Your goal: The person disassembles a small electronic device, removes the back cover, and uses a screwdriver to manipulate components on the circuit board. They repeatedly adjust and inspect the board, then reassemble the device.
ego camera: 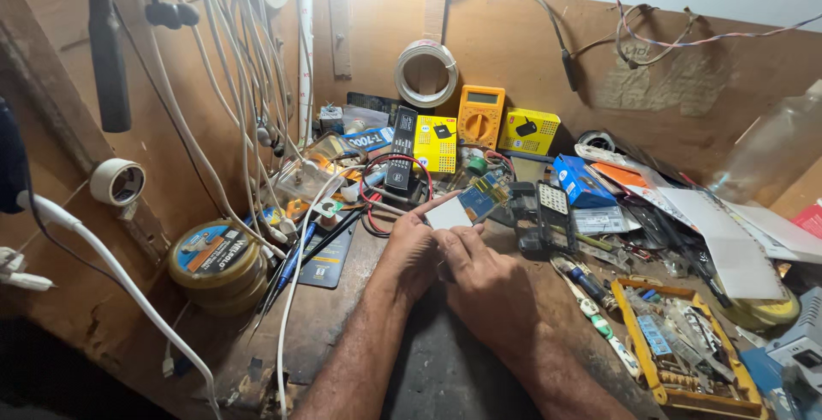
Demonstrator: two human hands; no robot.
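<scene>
Plywood walls are enclosing a cluttered wooden worktop (342, 317), with white cables (214, 86) hanging down the left side and a coil of white wire (425, 73) pinned to the back wall. At the centre, both hands are meeting over a small circuit board with a white panel and a blue part (462, 208). The left hand (411, 253) is curling its fingers round the board's left edge and holding it up off the worktop; the right hand (488, 287) is lying half closed beside it, thumb and forefinger seeming to pinch something beneath the board, too hidden to name. The board is looking bare and out of any casing, so the work seems to be mid-way: opened up, nothing yet reassembled, a dark disassembled handset (539, 214) lying just to the right.

Behind the hands, a yellow rectangular box (435, 143) is standing upright, an orange-yellow multimeter (480, 116) is leaning beside it, and a second yellow box (528, 131) is sitting to the right. A blue carton (580, 182) is lying tilted nearby. At the left, a round tin with a blue and orange label (214, 257) is resting on the worktop. A yellow parts tray (685, 347) is sitting at lower right.
</scene>
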